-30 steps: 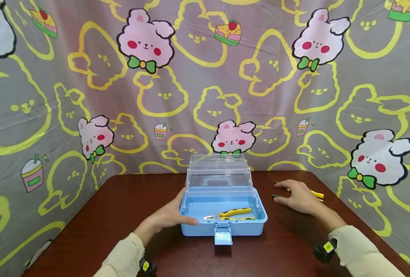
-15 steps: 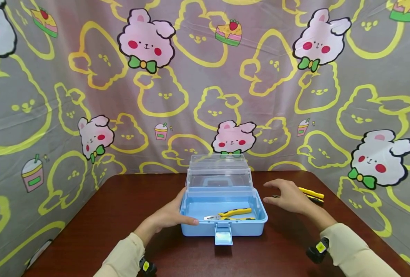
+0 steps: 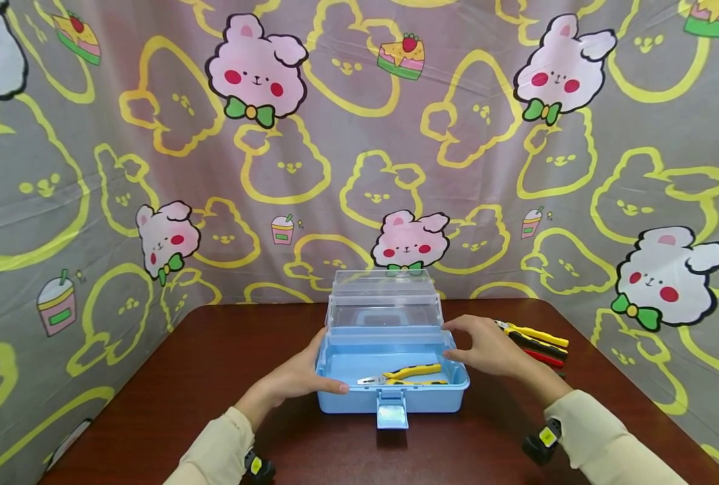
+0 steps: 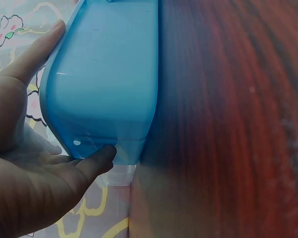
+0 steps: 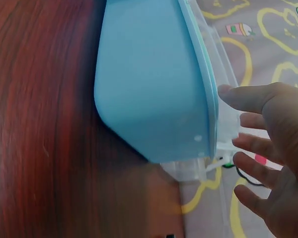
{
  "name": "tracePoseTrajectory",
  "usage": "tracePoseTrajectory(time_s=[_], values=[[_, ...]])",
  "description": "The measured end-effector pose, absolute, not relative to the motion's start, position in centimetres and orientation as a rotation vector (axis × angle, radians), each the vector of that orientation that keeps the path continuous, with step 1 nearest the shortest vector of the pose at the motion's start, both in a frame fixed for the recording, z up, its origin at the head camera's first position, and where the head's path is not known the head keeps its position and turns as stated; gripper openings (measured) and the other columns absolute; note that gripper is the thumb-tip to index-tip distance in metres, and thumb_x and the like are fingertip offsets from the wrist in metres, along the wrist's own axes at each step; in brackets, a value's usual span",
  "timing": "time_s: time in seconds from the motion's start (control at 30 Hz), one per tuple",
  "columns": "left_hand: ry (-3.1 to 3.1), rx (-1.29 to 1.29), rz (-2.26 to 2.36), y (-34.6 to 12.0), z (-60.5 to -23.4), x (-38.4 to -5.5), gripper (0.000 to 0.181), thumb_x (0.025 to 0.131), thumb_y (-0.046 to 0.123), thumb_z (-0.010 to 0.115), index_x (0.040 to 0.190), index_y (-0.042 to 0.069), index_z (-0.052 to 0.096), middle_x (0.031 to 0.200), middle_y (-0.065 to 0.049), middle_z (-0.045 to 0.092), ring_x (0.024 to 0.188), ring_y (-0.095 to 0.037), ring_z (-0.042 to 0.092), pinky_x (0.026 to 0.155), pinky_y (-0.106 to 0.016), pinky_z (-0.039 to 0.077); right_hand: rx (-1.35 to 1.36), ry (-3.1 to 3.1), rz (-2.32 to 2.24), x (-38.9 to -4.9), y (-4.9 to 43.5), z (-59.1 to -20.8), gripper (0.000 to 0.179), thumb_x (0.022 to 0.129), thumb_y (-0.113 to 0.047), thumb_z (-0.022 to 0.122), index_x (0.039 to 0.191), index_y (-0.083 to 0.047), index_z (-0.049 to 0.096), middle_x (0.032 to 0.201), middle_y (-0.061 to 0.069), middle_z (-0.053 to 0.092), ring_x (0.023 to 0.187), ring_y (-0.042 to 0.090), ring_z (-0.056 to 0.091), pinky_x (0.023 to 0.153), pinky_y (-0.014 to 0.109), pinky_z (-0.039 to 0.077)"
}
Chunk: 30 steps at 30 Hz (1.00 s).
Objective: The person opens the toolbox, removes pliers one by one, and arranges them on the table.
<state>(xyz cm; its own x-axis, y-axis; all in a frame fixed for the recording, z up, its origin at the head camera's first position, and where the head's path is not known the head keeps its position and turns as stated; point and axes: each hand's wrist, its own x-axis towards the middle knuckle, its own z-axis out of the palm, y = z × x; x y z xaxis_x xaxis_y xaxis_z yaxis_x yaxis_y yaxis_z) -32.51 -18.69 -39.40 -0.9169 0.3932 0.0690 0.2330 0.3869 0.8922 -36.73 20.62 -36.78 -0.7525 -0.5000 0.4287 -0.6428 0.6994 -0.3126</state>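
Note:
A light blue toolbox (image 3: 359,402) with its clear lid (image 3: 386,313) raised stands on the table, front latch hanging down. My left hand (image 3: 295,372) holds the box's left end, thumb along the front rim and fingers toward the back corner. Inside lies a pair of yellow-handled pliers (image 3: 414,371), its lower handle partly hidden by the front wall. My right hand (image 3: 486,347) is at the box's right rim with fingers spread and nothing in them; in the right wrist view, its thumb is right at the rim of the box (image 5: 149,74).
Right of the box, partly behind my right hand, lie several hand tools: pliers with yellow handles (image 3: 541,336), a black-handled tool (image 3: 544,347) and a red-handled one (image 3: 544,358). A patterned curtain (image 3: 359,168) hangs around the dark wooden table (image 3: 226,350).
My right hand has moved left from the tools on the right to the box's right rim, uncovering those tools. The left hand and the box have stayed put.

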Motion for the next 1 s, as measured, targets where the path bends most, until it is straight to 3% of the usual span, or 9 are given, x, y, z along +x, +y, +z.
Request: tracePoseTrajectory(time_s=[0.27,0.57,0.73,1.0], values=[[2.507,0.559,1.543,-18.6,-39.4,-32.5,0.122,0.079,0.032,0.092,0.166,0.021,0.006,0.155,-0.017,0.036,0.131,-0.041,0.044,0.105,-0.066,0.038,0.939,-2.498,0.700,-36.4,19.8,-37.1,0.045,0.084,-0.024,0.088,0.123,-0.006,0.073,0.119,0.004,0.070,0.109,0.029,0.065,0.095,0.055,0.051],[2.508,0.549,1.533,-18.6,-39.3,-32.4,0.122,0.079,0.034,0.092,0.165,0.021,0.007,0.157,-0.019,0.034,0.133,-0.042,0.043,0.107,-0.067,0.036,1.030,-2.494,0.665,-36.4,18.0,-37.2,0.042,0.085,-0.025,0.088,0.120,-0.008,0.074,0.113,0.005,0.071,0.093,0.025,0.062,0.075,0.038,0.053],[2.521,0.544,1.524,-18.6,-39.3,-32.3,0.121,0.079,0.034,0.092,0.165,0.023,0.008,0.155,-0.015,0.036,0.132,-0.039,0.044,0.107,-0.067,0.036,1.094,-2.480,0.690,-36.1,17.0,-37.2,0.042,0.085,-0.020,0.088,0.121,-0.006,0.074,0.116,0.007,0.070,0.099,0.029,0.065,0.082,0.046,0.055],[2.503,0.566,1.538,-18.6,-39.3,-32.4,0.122,0.078,0.032,0.092,0.165,0.020,0.008,0.155,-0.018,0.035,0.133,-0.041,0.042,0.107,-0.067,0.035,1.200,-2.435,0.623,-35.7,15.6,-37.4,0.041,0.084,-0.019,0.089,0.120,-0.008,0.074,0.121,0.001,0.069,0.109,0.023,0.066,0.091,0.046,0.055]])
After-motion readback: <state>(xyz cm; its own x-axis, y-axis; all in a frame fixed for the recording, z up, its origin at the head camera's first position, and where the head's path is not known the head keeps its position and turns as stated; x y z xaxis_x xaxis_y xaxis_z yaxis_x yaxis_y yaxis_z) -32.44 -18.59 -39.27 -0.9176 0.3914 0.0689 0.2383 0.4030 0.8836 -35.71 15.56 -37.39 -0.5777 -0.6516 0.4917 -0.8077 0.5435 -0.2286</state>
